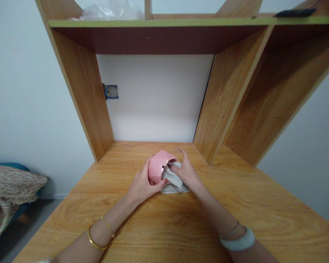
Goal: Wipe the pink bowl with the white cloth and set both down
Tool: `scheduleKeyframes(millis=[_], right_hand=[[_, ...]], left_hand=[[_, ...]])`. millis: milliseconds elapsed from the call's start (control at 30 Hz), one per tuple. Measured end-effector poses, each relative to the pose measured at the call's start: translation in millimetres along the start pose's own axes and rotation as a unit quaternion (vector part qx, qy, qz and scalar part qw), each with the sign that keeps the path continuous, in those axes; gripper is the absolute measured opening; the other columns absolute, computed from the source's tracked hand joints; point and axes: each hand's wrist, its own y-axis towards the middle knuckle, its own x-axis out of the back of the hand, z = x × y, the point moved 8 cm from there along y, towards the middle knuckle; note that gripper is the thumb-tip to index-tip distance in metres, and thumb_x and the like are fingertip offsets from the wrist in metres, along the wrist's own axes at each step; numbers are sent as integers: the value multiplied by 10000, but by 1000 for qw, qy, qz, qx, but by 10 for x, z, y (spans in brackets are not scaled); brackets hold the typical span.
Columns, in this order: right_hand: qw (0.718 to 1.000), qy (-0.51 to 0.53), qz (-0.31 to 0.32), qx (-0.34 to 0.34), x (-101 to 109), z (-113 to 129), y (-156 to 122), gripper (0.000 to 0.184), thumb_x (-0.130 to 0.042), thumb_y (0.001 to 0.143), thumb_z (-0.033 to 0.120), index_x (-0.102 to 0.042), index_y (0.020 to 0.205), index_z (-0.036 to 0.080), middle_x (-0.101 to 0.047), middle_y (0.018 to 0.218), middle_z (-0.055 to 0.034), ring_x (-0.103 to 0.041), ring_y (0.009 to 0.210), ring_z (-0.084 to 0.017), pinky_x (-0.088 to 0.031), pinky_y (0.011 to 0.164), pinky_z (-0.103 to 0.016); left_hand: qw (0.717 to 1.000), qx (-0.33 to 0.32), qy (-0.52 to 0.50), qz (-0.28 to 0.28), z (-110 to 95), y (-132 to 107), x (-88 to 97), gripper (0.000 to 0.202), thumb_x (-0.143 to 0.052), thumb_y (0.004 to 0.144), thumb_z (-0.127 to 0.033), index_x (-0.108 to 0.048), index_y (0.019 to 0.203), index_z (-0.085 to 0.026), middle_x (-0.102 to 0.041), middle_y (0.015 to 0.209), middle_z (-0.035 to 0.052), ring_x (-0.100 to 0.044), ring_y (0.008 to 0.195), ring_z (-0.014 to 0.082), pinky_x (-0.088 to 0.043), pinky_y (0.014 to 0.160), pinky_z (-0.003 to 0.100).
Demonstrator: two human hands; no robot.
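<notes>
A glossy pink faceted bowl-like pot (158,166) is tipped on its side above the wooden desk, its opening turned to the right. My left hand (142,185) grips it from the left, thumb along the lower rim. A pale grey-white cloth (174,181) is bunched at the opening, partly inside, with its lower part hanging or lying over the desk. My right hand (186,171) holds the cloth, some fingers pushed into the pot and hidden there, one finger sticking up outside. A small dark notch or hole shows near the pot's rim.
The wooden desk (164,226) spreads under my arms. Upright panels (79,91) and a shelf (159,23) frame it, with clear plastic (112,10) and a dark item (295,13) on top. An open wall socket box (111,91) sits at back left; a woven throw (13,186) lies far left.
</notes>
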Motion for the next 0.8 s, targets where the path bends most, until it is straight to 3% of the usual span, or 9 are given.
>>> scheduleKeyframes(millis=[200,333,533,633,700,800], right_hand=[[985,-156,42,59,12,175,-85,744,-541,700,251,-190,1354,209,-602,634,3,-545,546,-160,-343,505,-216],[974,-194,70,91,-16,323,-175,706,-494,723,231,-188,1359,223,-559,578,20,-506,510,-156,-288,480,-211],[986,-67,95,116,-84,350,-219,645,-431,743,202,-203,1347,193,-509,581,44,-490,517,-141,-337,508,-213],[993,1,77,85,-108,234,-176,630,-428,734,196,-231,1332,192,-528,614,42,-474,492,-129,-369,508,-220],[995,45,51,68,-108,164,-142,612,-442,723,195,-268,1311,200,-583,729,13,-513,552,-131,-409,562,-237],[992,120,11,47,-103,91,-104,586,-456,715,201,-295,1278,199,-590,988,-45,-572,783,-160,-439,721,-281]], left_hand=[[989,27,147,10,47,3,52,738,-579,665,-478,-346,1284,-148,-646,935,93,-610,829,275,-453,736,363],[987,9,159,23,30,26,104,679,-556,670,-466,-404,1248,-143,-652,931,94,-615,806,269,-460,722,355],[990,-11,137,7,53,59,172,619,-522,715,-435,-411,1254,-151,-632,978,95,-603,825,257,-443,742,344],[995,5,102,-9,123,65,191,636,-460,772,-465,-334,1306,-143,-641,799,63,-598,687,228,-446,663,333],[999,8,48,-24,152,69,197,672,-436,795,-477,-240,1345,-144,-623,760,40,-587,665,208,-444,643,314],[998,-13,-59,-27,140,65,136,758,-464,793,-484,-98,1368,-152,-581,971,75,-582,763,185,-445,680,289]])
